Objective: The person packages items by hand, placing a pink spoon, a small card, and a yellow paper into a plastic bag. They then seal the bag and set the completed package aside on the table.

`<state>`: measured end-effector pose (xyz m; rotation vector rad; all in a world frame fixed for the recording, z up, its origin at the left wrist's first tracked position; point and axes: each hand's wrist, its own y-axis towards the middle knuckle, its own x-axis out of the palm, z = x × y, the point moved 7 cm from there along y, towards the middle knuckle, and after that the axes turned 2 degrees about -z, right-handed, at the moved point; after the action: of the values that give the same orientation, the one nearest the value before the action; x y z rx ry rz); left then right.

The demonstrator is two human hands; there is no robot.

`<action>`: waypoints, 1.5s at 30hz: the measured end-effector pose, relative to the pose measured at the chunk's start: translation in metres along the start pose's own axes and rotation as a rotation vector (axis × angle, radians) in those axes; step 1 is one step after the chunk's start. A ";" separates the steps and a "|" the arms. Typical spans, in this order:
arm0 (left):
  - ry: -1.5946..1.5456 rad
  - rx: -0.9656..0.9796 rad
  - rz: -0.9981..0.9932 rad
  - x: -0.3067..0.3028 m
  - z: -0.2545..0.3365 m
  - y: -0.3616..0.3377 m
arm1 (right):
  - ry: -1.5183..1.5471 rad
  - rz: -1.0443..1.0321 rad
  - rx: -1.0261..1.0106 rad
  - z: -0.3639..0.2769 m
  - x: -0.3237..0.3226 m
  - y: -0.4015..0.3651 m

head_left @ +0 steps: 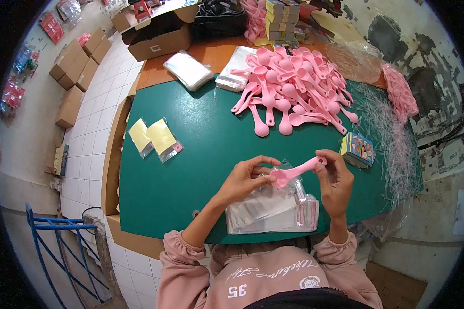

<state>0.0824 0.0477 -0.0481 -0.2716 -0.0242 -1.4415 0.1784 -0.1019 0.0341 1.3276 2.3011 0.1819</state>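
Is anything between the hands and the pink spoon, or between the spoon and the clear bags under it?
Nothing visible. The left hand grips the pink spoon at its bowl, the right hand at its handle tip; the clear bags lie directly below.

**Green-Topped Table in a White-Tiled Room**

A table [191,165] with a dark green top and a light wooden edge fills the middle. Its far end shows a bare orange-brown surface. To the left, the floor [95,118] is laid with white square tiles. Closed brown cardboard boxes [75,67] sit on it in a loose row, and an open box [157,36] lies by the table's far corner. A blue metal frame [62,242] stands at the lower left. On the right, the wall [397,31] is pale, stained and peeling in dark patches. The light is soft and even.
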 end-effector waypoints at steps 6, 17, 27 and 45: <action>0.029 0.107 -0.009 0.003 -0.003 0.001 | 0.066 -0.194 0.082 0.005 0.012 0.006; 0.090 -0.077 0.062 -0.010 -0.003 -0.003 | 0.021 0.055 -0.030 -0.005 -0.007 0.002; -0.068 -0.025 0.097 -0.014 -0.004 -0.004 | 0.023 0.069 -0.044 -0.008 -0.005 0.001; 0.177 -0.037 -0.174 -0.004 -0.005 -0.005 | 0.213 -0.132 0.039 0.002 0.025 0.003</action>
<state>0.0763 0.0497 -0.0529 -0.1747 0.1256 -1.6357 0.1709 -0.0795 0.0252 1.2209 2.5731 0.2469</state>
